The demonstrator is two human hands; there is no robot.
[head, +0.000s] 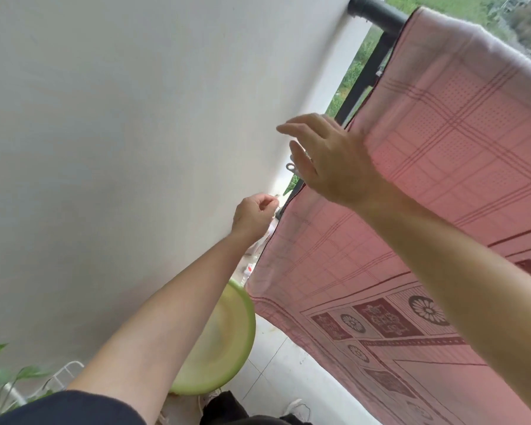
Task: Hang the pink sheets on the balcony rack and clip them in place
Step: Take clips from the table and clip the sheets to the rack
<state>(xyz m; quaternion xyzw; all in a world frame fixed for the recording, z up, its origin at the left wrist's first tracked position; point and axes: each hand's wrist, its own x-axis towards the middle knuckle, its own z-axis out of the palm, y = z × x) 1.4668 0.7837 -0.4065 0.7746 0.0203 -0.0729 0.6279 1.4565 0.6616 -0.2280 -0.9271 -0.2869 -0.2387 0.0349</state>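
Layout, seen from above. The sheet (442, 167) hung over the rail (377, 10) at right, with the wall (135, 118) at left. My right hand (334, 161) was at the sheet's left edge. My left hand (253, 214) was below it, between wall and sheet. The basin (227, 348) sat on the floor (276, 363) beneath my left forearm, and the plant (0, 363) stood left of it.

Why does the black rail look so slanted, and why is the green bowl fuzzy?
In the head view the wide-angle camera seems tilted, so the black rail slants; in the same head view the green bowl is blurred, and soft daylight lights the pink sheet without hard shadows.
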